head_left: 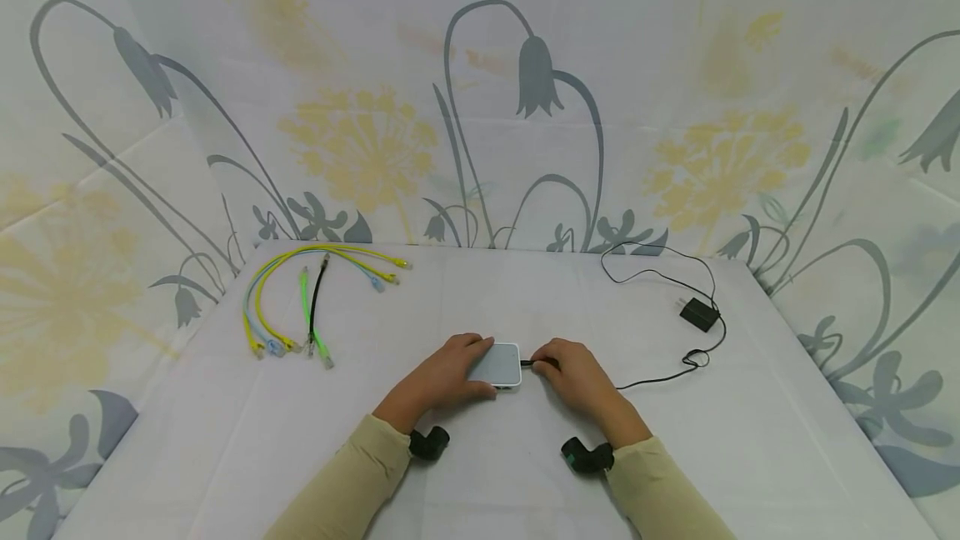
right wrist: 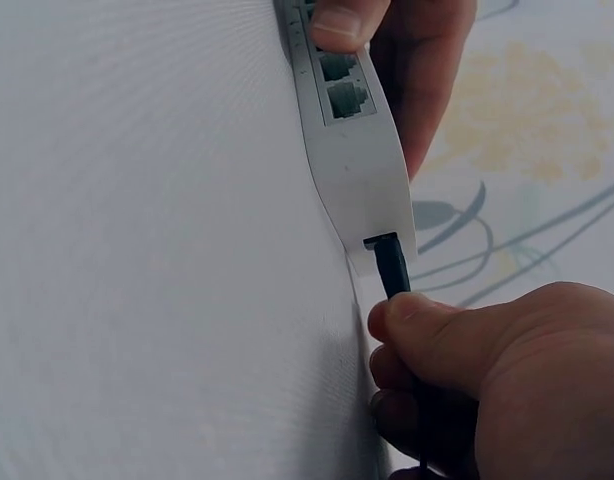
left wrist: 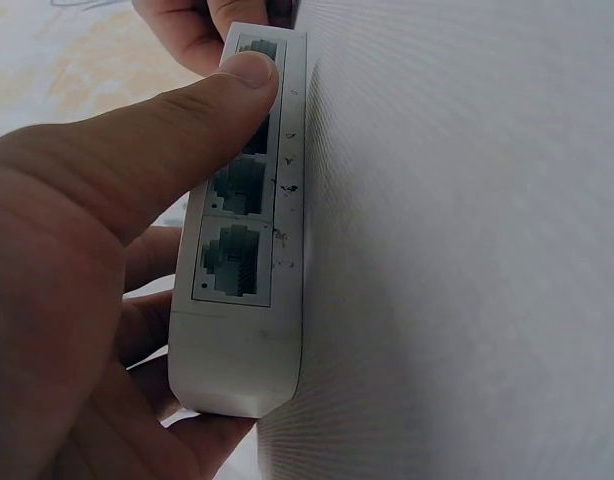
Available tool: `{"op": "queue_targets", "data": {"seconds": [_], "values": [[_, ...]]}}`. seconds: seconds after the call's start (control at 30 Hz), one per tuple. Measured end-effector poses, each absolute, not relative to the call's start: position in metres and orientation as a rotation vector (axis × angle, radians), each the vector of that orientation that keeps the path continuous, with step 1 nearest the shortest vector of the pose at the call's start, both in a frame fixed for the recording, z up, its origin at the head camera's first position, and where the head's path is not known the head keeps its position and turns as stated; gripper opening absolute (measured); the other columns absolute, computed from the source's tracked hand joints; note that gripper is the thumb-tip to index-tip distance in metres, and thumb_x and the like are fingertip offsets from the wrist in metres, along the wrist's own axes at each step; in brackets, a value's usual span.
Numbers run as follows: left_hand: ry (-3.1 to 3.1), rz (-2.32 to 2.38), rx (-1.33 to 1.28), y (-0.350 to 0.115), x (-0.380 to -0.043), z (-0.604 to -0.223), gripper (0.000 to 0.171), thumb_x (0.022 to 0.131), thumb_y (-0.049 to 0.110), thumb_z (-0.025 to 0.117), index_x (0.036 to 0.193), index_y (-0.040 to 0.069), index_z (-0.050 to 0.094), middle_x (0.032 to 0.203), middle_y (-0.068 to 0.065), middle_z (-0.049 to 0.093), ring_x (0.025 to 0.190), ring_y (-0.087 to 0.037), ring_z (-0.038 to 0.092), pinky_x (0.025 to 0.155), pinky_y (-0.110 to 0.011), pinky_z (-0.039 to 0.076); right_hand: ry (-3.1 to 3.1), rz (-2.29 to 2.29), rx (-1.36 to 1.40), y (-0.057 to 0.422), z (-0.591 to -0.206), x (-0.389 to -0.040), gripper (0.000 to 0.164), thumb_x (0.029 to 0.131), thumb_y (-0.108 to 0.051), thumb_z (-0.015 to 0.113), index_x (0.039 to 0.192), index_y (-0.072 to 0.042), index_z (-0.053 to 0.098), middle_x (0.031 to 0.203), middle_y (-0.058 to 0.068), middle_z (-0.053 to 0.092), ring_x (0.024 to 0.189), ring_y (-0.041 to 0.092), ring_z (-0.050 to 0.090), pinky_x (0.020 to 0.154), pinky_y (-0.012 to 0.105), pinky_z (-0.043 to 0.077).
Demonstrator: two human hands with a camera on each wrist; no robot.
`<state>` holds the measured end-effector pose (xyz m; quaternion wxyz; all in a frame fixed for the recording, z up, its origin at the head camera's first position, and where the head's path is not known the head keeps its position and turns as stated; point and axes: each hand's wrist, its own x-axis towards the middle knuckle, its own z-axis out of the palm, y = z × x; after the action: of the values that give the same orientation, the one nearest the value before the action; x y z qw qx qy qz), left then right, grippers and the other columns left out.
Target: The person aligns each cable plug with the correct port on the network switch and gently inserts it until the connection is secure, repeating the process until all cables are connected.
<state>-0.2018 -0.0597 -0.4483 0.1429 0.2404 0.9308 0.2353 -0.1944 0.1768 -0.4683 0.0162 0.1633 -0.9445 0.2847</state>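
A small white network switch (head_left: 501, 365) with a grey top lies on the table in front of the person. The left hand (head_left: 448, 373) grips it from the left, thumb on the side with the row of Ethernet ports (left wrist: 234, 260) and fingers on the opposite side. At its right end, the right hand (head_left: 576, 375) pinches the black power plug (right wrist: 391, 266) between thumb and fingers. The plug's tip sits at the socket in the end of the switch; how deep it goes cannot be told. A thin black cord (head_left: 652, 380) runs from the right hand.
The cord leads to a black power adapter (head_left: 699, 315) at the right, looping behind it. At the left lie yellow cables (head_left: 258, 298), a light blue cable (head_left: 250, 307), a green cable (head_left: 315, 327) and a short black cable (head_left: 316, 290). Floral cloth (head_left: 495, 148) surrounds the white table.
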Motion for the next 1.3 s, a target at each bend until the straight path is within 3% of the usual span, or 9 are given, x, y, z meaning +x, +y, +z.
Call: {"op": "queue_targets", "data": {"seconds": [0.23,0.5,0.67,1.3], "values": [[2.683,0.686,0.702,-0.0600,-0.2021,-0.4488,0.080,0.086,0.046,0.070,0.151,0.014,0.036,0.151,-0.009,0.038,0.137,-0.026,0.039,0.109,-0.043,0.041,-2.951,0.876,0.507,0.1772,-0.4665,-0.1935,0.012,0.093,-0.017,0.065,0.099,-0.014,0.075,0.096,-0.004,0.069,0.095,0.015,0.065,0.088,0.037,0.054],[2.677,0.709,0.702,-0.0600,-0.2020,-0.4502,0.080,0.085,0.047,0.071,0.151,0.014,0.037,0.151,-0.009,0.038,0.136,-0.026,0.040,0.109,-0.044,0.041,-2.982,0.986,0.431,0.1789,-0.4628,-0.1923,0.016,0.085,-0.019,0.074,0.100,-0.019,0.068,0.083,-0.009,0.063,0.076,0.007,0.055,0.071,0.027,0.048],[2.681,0.713,0.719,-0.0606,-0.2026,-0.4513,0.080,0.085,0.046,0.071,0.150,0.014,0.037,0.150,-0.010,0.039,0.136,-0.026,0.040,0.109,-0.043,0.041,-2.954,0.972,0.419,0.1784,-0.4667,-0.1943,0.009,0.085,-0.017,0.075,0.092,-0.018,0.068,0.083,-0.009,0.064,0.076,0.006,0.056,0.072,0.027,0.050],[2.682,0.716,0.715,-0.0611,-0.2024,-0.4505,0.080,0.086,0.045,0.071,0.150,0.013,0.037,0.151,-0.010,0.039,0.137,-0.027,0.039,0.110,-0.044,0.040,-2.887,0.979,0.446,0.1762,-0.4699,-0.1945,0.008,0.085,-0.015,0.074,0.092,-0.015,0.072,0.088,-0.006,0.069,0.078,0.007,0.058,0.073,0.028,0.050]]}}
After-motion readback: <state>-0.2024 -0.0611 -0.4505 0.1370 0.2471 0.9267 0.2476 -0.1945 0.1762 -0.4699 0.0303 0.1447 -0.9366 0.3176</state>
